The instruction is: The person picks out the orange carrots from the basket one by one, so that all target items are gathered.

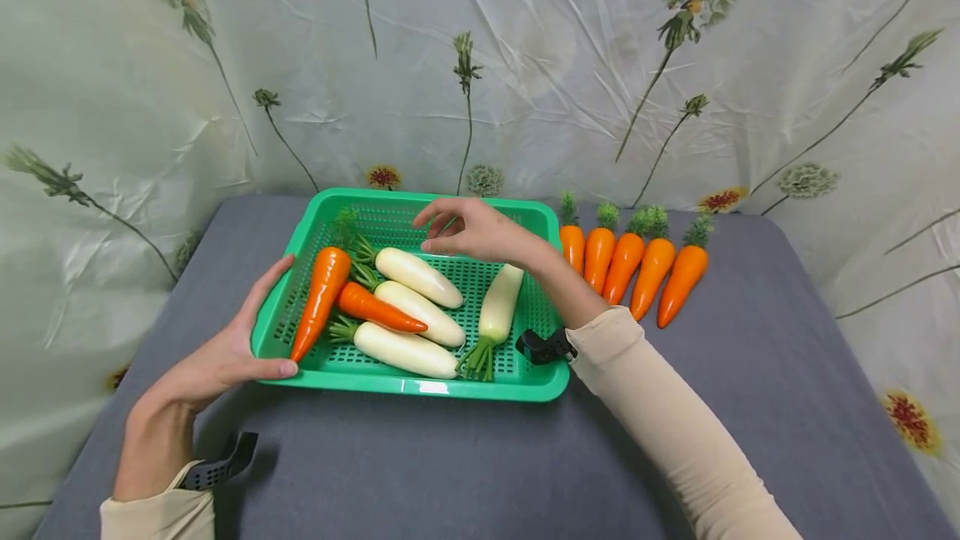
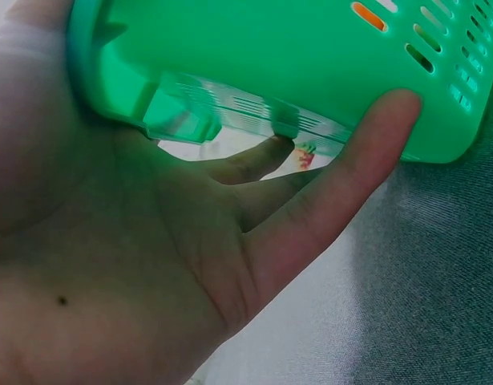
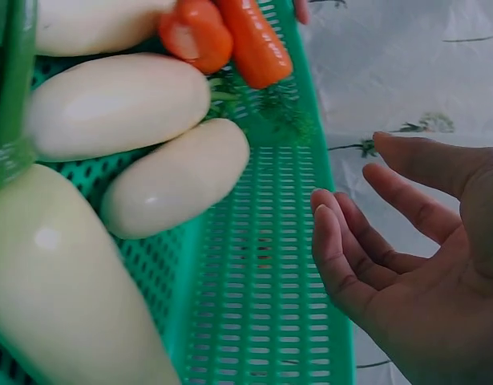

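A green plastic basket (image 1: 420, 387) sits on the table. My left hand (image 1: 217, 352) holds its left end, thumb at the front corner and fingers along the outer wall; in the left wrist view the fingers (image 2: 342, 180) lie against the basket's side (image 2: 254, 48). Inside lie two orange carrots, one carrot (image 1: 322, 298) by the left wall and another carrot (image 1: 378, 309) across several white radishes (image 1: 408, 350). A separate radish (image 1: 498, 307) lies to the right, leaves toward the front. My right hand (image 1: 476, 229) hovers over the basket's back part, fingers loosely bent, nothing in them.
To the basket's right, several carrots (image 1: 626, 265) lie in a row with their green tops toward the back. A grey cloth (image 1: 765, 373) covers the table. A flower-printed curtain (image 1: 540, 48) hangs behind it.
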Available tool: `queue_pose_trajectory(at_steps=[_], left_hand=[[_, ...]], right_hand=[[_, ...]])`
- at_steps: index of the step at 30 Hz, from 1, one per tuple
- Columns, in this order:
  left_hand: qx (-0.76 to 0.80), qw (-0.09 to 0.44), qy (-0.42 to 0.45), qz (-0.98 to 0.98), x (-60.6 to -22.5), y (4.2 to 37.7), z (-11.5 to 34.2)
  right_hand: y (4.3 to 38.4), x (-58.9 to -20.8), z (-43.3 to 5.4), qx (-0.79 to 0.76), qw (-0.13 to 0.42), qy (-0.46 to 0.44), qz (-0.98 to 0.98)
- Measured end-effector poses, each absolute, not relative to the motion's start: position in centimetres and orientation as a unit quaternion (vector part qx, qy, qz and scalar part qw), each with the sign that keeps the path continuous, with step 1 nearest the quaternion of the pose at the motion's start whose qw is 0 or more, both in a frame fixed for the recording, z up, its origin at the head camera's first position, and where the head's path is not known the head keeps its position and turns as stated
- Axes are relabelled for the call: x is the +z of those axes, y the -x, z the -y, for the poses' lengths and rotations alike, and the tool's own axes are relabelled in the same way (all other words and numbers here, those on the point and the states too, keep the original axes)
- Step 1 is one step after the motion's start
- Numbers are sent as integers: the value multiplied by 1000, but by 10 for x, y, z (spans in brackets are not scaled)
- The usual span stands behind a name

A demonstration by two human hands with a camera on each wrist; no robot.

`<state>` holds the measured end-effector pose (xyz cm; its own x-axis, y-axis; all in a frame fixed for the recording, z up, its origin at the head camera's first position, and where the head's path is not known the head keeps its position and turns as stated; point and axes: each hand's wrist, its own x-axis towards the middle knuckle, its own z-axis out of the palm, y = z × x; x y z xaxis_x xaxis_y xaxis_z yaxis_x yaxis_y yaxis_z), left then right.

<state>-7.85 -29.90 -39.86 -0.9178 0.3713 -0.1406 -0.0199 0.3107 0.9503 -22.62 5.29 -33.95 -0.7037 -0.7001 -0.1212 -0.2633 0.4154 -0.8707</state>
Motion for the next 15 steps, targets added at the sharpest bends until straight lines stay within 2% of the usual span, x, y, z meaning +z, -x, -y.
queue_pose_trajectory(at_steps=[15], left_hand=[[579,173,-108,-790,-398,78,297]], right_hand=[[222,-357,-40,-401,331,328,-789]])
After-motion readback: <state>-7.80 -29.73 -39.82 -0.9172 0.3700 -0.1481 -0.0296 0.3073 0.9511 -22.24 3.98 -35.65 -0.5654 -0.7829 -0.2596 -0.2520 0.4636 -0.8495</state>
